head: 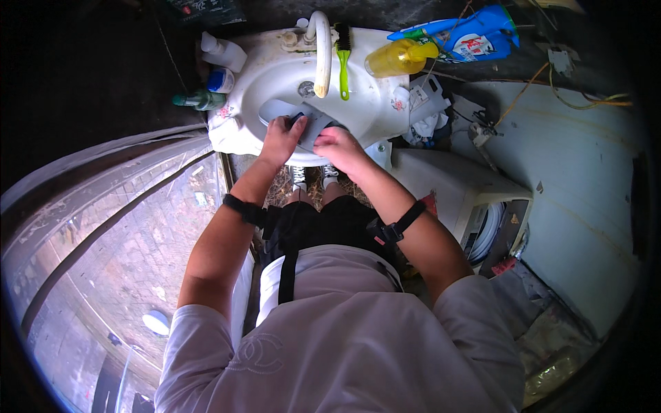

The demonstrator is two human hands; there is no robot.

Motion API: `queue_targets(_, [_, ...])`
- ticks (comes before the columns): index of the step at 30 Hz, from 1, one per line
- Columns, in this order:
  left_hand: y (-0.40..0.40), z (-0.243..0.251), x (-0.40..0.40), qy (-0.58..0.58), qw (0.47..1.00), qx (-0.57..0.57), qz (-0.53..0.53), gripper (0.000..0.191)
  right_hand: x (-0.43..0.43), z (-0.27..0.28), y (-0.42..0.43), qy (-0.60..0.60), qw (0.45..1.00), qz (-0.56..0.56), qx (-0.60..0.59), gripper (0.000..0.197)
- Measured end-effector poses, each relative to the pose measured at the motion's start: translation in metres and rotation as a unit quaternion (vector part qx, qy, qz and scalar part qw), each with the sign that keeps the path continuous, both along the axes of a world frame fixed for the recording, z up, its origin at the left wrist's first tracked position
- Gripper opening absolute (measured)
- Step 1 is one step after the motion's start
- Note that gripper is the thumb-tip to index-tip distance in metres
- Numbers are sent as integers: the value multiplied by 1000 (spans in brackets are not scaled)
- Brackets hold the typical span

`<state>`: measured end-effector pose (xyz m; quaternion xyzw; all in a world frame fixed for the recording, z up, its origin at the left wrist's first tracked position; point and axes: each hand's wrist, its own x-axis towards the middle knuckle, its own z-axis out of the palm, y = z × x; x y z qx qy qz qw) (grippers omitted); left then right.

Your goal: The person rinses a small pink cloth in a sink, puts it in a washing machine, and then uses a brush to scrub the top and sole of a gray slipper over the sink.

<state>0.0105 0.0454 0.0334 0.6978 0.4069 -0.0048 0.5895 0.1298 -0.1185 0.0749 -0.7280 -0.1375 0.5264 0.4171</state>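
Over the white wash basin (361,116), both hands hold a light grey, flat, curved item (312,126), perhaps a slipper or shoe; its exact kind is unclear. My left hand (281,137) grips its left part, the thumb by a small dark blue piece. At its right end, near a dark opening, are the bent fingers of my right hand (338,147). Beyond the hands a white curved faucet (323,57) reaches over the basin, above the drain (307,89). A green-handled brush (343,67) with dark bristles lies just right of the faucet.
A yellow bottle (395,59) and a blue packet (477,38) stand or lie at the back right. On the left rim are a white bottle (224,51), a blue-and-white container (221,81) and a green bottle (204,100). A washing machine-like appliance (439,180) is right of the basin.
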Motion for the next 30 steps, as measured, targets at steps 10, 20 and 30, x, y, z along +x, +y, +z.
queue_targets(10, [38, 16, 8, 27, 993, -36, -112, 70, 37, 8, -15, -304, 946, 111, -32, 30])
queue_targets(20, [30, 10, 22, 83, 955, 98, -269, 94, 31, -34, 2, -95, 950, 279, -105, 28])
queue_targets(30, [2, 21, 34, 284, 895, 210, -272, 119, 102, -30, -32, -230, 946, 145, -178, 32])
